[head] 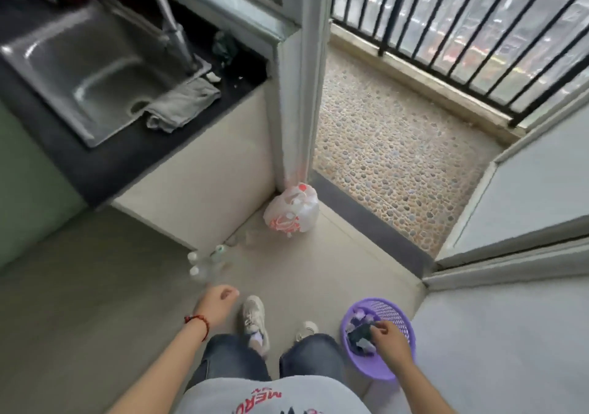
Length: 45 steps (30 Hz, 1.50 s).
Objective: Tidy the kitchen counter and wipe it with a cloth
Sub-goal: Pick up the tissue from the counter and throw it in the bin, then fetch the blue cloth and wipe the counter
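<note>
A grey cloth point(181, 104) lies folded over the right rim of the steel sink point(79, 72) in the dark counter point(105, 165) at the upper left. My right hand point(390, 338) is low at the right, over a purple plastic basket point(392, 372) on the floor, fingers closed on a dark scrap of rubbish point(360, 334) at the basket's mouth. My left hand point(218, 300) hangs loosely curled over the floor with nothing in it, a red string on its wrist. Both hands are well away from the counter.
A tied white and red plastic bag point(291, 211) sits at the foot of the door post. Several clear plastic bottles point(204, 263) stand on the floor by the cabinet. An open doorway leads to a pebbled balcony point(398, 145) with black railings. My feet are below.
</note>
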Each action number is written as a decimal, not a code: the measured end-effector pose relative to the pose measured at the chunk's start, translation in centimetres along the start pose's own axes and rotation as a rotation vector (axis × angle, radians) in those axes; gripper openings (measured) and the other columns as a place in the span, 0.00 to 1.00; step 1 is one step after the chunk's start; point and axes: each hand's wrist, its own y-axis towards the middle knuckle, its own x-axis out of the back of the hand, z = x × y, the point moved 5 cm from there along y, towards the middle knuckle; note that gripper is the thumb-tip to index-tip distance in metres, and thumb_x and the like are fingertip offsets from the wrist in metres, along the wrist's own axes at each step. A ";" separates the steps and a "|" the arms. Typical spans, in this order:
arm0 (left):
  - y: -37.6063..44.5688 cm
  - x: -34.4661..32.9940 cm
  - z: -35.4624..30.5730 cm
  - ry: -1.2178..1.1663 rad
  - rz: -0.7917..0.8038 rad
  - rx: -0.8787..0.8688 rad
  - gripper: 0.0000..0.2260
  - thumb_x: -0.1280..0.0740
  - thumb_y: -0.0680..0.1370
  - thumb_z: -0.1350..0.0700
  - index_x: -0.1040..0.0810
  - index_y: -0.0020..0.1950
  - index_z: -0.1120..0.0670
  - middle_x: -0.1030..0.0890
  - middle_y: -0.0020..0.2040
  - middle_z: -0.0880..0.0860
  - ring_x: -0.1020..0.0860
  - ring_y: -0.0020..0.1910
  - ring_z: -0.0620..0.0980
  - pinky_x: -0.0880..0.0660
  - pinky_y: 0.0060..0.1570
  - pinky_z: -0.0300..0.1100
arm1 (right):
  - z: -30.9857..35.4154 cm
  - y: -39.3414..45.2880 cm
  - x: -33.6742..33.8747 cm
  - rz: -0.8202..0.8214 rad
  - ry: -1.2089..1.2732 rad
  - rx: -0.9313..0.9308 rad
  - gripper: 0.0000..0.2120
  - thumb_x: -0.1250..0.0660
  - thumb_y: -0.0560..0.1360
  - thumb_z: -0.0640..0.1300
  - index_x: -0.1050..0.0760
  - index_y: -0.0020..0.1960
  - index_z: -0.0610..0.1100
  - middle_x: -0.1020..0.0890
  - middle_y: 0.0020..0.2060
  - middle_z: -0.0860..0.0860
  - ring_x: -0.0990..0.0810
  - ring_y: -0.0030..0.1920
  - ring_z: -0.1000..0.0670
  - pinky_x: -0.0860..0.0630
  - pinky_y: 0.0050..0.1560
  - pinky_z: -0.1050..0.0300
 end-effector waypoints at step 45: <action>-31.4 18.3 68.0 -1.402 -0.803 0.935 0.08 0.37 0.76 0.58 0.21 0.46 0.61 0.19 0.49 0.64 0.21 0.50 0.61 0.27 0.56 0.52 | 31.0 -30.7 -74.5 0.602 -1.317 0.889 0.08 0.33 0.73 0.41 0.19 0.48 0.38 0.17 0.47 0.43 0.18 0.48 0.41 0.28 0.46 0.57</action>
